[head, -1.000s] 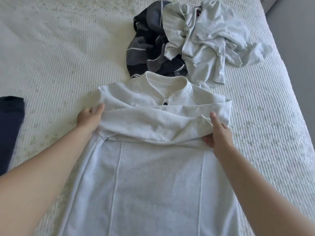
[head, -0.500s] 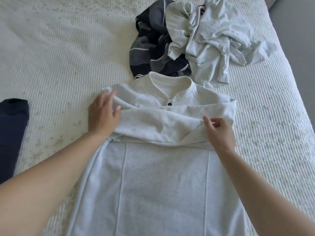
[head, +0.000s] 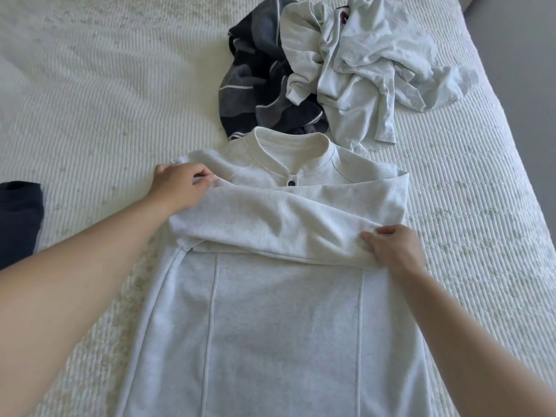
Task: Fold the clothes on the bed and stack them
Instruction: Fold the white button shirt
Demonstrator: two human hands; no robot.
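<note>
On the sweatshirt (head: 279, 311), left hand (head: 180, 188) now pinches the sleeve.

Cream ribbed bedspread (head: 120, 85); grey strip (head: 517, 55), perhaps floor.

Single head-worn wide-angle view, looking forward and steeply down at close range along both forearms onto the bed (head: 90, 85), whose far right edge crosses the upper corner.

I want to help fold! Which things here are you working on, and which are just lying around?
In the job:
pale grey sweatshirt, gripped by left hand and right hand
crumpled white clothes
dark striped garment
dark folded cloth

Just there:
bed
</note>
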